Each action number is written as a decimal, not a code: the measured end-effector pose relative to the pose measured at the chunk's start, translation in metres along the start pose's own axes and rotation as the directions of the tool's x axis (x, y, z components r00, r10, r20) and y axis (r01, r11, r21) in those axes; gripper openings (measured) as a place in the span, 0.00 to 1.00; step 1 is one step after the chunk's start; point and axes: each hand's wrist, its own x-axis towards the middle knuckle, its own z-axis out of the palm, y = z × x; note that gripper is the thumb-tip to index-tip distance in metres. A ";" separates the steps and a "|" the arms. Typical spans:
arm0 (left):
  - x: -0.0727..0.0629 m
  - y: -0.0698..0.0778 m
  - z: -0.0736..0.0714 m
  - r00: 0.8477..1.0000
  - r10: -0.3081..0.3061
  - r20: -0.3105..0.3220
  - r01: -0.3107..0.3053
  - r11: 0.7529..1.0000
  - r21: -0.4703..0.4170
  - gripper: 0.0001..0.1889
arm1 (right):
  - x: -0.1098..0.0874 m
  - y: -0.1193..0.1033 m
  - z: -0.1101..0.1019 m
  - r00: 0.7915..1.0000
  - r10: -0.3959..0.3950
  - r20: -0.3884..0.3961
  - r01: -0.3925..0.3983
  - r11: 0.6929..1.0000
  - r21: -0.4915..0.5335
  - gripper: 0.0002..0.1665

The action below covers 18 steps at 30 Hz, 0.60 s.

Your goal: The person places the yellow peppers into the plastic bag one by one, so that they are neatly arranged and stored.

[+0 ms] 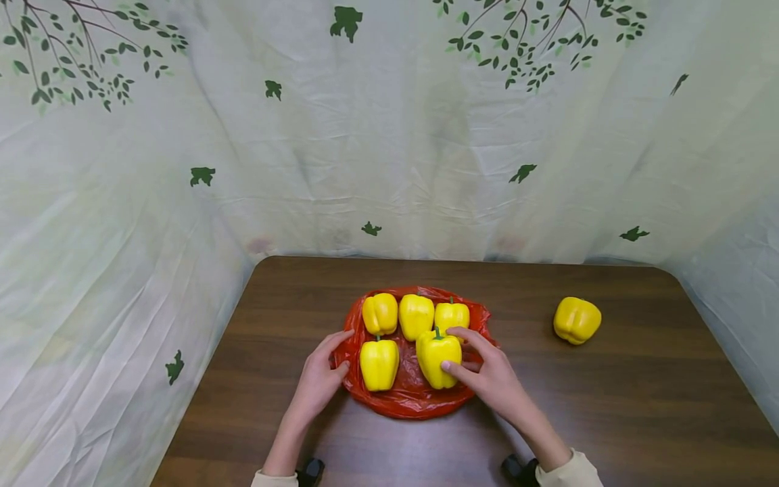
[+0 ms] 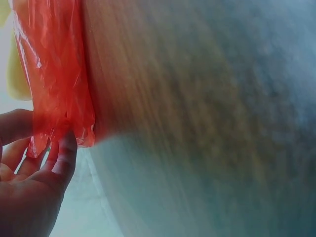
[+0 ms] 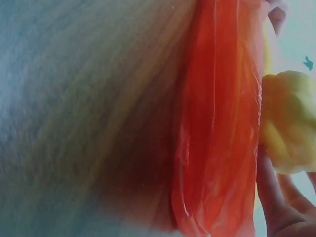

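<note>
A red plastic bag (image 1: pixel 414 404), its edge rolled down, sits on the table with several yellow bell peppers inside. My left hand (image 1: pixel 322 372) grips the bag's left rim; in the left wrist view its thumb and fingers (image 2: pixel 64 153) pinch the red plastic. On the bag's right side, my right hand (image 1: pixel 491 372) holds the front right bell pepper (image 1: pixel 439 362) between thumb and fingers. That pepper (image 3: pixel 291 118) shows above the bag's edge in the right wrist view. Beside it in the bag stands another yellow bell pepper (image 1: pixel 379 365), with more behind.
One yellow bell pepper (image 1: pixel 577 320) lies on the brown wooden table (image 1: pixel 608 406), right of the bag. A pale curtain (image 1: pixel 389 149) with leaf prints hangs behind the table and along its sides.
</note>
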 end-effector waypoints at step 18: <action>0.000 0.000 0.001 1.000 0.019 -0.007 -0.019 1.000 -0.004 0.29 | 0.004 0.005 0.025 0.997 0.075 0.013 -0.075 0.997 -0.032 0.34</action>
